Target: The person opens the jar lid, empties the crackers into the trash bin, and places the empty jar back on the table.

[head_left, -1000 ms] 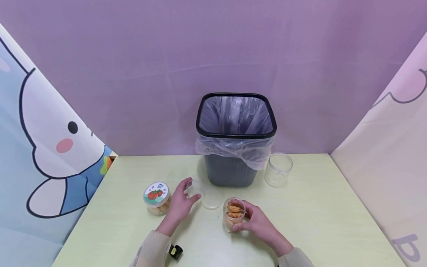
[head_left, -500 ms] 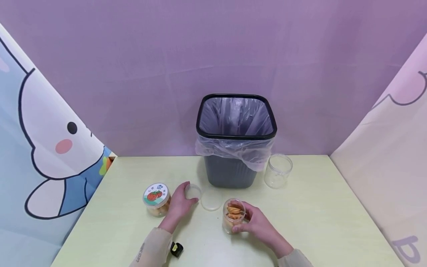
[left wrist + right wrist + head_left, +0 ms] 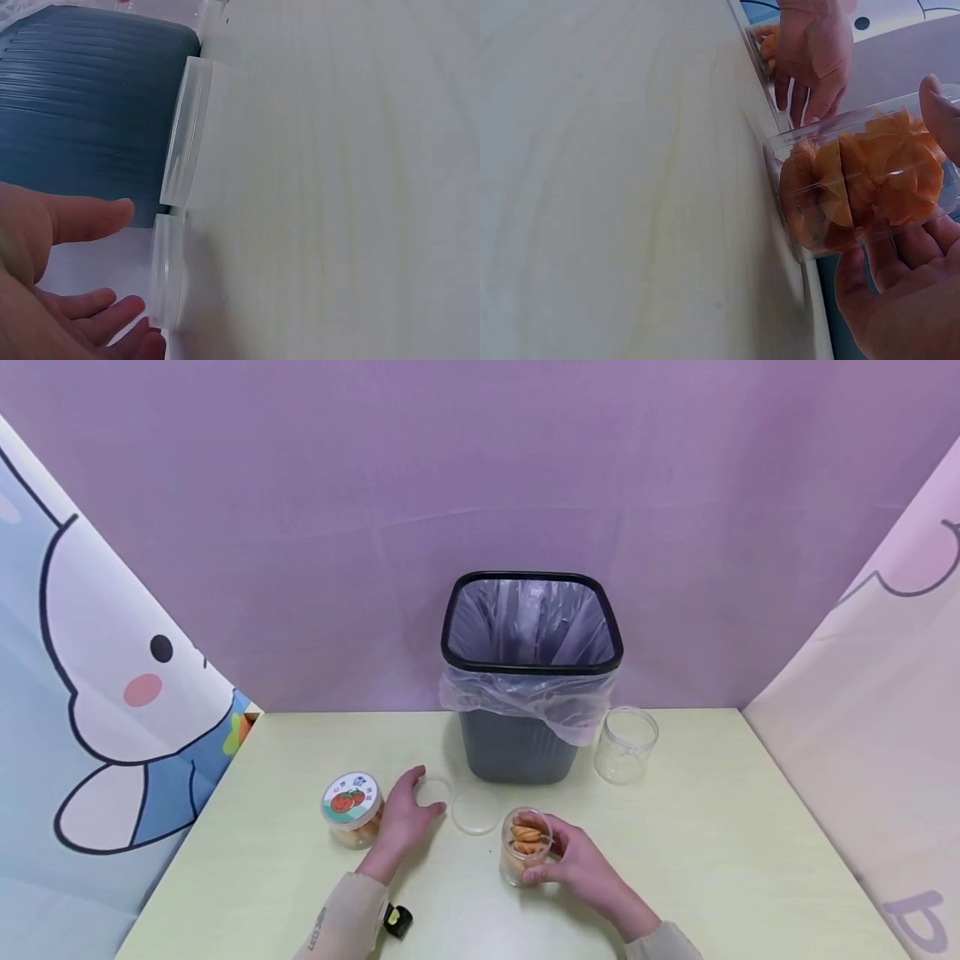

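Observation:
In the head view my right hand [image 3: 573, 860] grips a small clear jar [image 3: 517, 866] standing on the table, thumb on one side and fingers on the other. Orange-brown cookies [image 3: 900, 165] fill it, and its top is uncovered. My left hand [image 3: 408, 814] lies low beside a clear round lid [image 3: 433, 779], thumb and fingers spread around its edge. The left wrist view shows the fingertips [image 3: 131, 306] close to that lid's side, with the thumb lifted away from it. Just to its right lies a second clear lid [image 3: 187, 131], flat on the table.
A grey bin [image 3: 517, 743] with a plastic liner stands at the back. An uncovered clear jar [image 3: 626, 752] stands to its right. On the left is a cookie jar [image 3: 352, 806] with a tomato-print lid. The wooden table [image 3: 712, 827] meets a purple cloth backdrop.
My left hand has set the lid down flat on the table, a little lower and nearer, and its fingers have loosened from it. The right hand and its jar stay in place.

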Motion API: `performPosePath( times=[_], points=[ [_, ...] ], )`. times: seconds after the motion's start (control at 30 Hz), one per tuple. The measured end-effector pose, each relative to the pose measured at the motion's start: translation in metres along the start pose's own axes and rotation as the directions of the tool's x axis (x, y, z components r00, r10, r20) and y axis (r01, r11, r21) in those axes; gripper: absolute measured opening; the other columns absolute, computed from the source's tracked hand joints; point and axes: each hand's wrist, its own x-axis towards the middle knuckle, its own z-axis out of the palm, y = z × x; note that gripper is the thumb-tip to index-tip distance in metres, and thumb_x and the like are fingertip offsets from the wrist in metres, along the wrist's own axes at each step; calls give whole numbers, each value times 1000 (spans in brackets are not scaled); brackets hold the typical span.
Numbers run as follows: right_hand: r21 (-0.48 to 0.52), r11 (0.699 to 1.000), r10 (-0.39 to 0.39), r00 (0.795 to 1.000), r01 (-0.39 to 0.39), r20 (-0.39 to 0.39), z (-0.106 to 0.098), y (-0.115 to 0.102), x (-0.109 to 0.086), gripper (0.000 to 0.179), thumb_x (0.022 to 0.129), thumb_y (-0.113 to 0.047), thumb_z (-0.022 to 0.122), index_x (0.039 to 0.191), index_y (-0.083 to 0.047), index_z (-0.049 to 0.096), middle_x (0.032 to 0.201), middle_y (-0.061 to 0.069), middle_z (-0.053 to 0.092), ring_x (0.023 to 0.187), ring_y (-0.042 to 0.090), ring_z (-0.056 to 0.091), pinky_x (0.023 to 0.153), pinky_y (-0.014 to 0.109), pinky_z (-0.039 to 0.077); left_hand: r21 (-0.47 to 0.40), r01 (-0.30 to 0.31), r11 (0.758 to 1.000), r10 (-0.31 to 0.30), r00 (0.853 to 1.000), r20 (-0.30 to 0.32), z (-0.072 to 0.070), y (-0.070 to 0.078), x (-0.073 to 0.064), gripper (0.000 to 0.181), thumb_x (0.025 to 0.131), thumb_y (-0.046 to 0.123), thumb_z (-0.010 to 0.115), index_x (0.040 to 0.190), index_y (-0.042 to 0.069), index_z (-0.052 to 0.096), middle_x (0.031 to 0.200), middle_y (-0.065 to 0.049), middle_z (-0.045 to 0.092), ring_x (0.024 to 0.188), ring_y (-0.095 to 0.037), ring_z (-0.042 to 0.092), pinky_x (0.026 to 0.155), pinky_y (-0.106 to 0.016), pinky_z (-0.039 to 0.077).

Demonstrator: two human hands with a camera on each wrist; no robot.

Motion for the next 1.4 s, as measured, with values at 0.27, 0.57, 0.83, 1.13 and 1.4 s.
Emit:
performPosePath(
  times=[0.27,0.57,0.83,1.13,1.4],
  points=[
    [8,1000,-3,1000,3,2,1,0,-1,73,71,-9,87,139,-10,57,138,8,58,124,26,53,103,22,38,-31,-73,997,71,996,-52,-3,5,-3,69,85,11,77,145,4,45,145,-22,47,135,-40,42,111,-54,33],
    [-3,1000,-6,1000,6,-6,0,-1,-1,74,71,-9,87,139,-9,56,136,8,59,123,24,54,102,22,39,24,-283,959,284,953,-105,-15,28,-13,61,87,15,75,141,6,50,144,-14,51,135,-34,44,110,-51,35],
    [-8,1000,-8,1000,8,-4,1,-1,-1,74,71,-10,87,138,-9,57,136,8,60,124,24,53,103,22,38,31,-399,917,398,902,-166,-35,59,-20,49,91,17,72,137,7,56,134,-12,60,124,-29,54,100,-48,45],
    [-8,1000,-23,1000,23,2,1,-1,-1,73,71,-9,87,138,-8,58,136,8,59,123,25,54,103,23,39,41,-485,873,483,853,-199,-57,84,-11,43,92,15,70,132,8,57,126,-7,64,116,-25,59,94,-48,48],
    [1,1000,-20,1000,20,6,1,-3,-1,73,72,-9,87,138,-7,57,139,10,57,123,26,54,102,22,39,40,-542,840,540,824,-173,-72,110,-6,49,92,16,70,137,7,52,117,-3,70,101,-21,67,81,-47,51]
  ],
)
